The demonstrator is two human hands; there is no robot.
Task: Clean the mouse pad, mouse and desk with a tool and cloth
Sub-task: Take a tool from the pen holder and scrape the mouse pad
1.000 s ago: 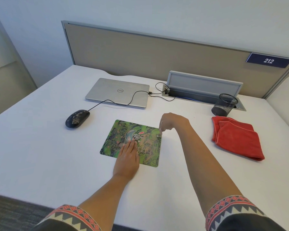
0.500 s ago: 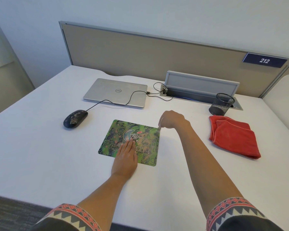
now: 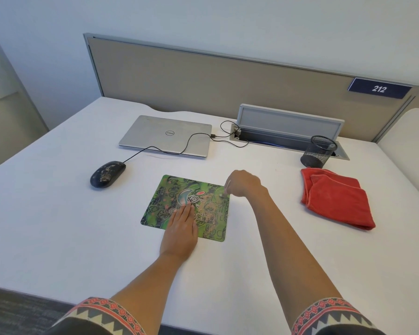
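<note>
Moved: my R hand, the right hand, has come a bit nearer over the far right corner of the mouse pad. The left hand has stayed put.
R fingers: curled tight, pinching a small tool. It's blurry, so I can't tell what kind. Its tip is down at the pad's right edge.
L fingers: straight and close together, lying flat on the pad's near half. They hold nothing, just press.
Pad: green, flat on the white desk, right in front of me.
Dirt: tan crumbs on the pad's right half, btw my two hands.
Mouse: dark w/ pale specks, well off to the left. Not cleaned yet, I think.
Cloth: red, folded, well off to the right. Nobody's touching it.
Step, my guess: scraping crumbs off the pad. Early in the job.
Risk 1: push too hard and crumbs fly onto the desk, so more to wipe.
Risk 2: if the L hand lifts, the pad may slide.
Risk 3: the mouse cord runs over the laptop. Grab the mouse fast and it may tug.
</note>
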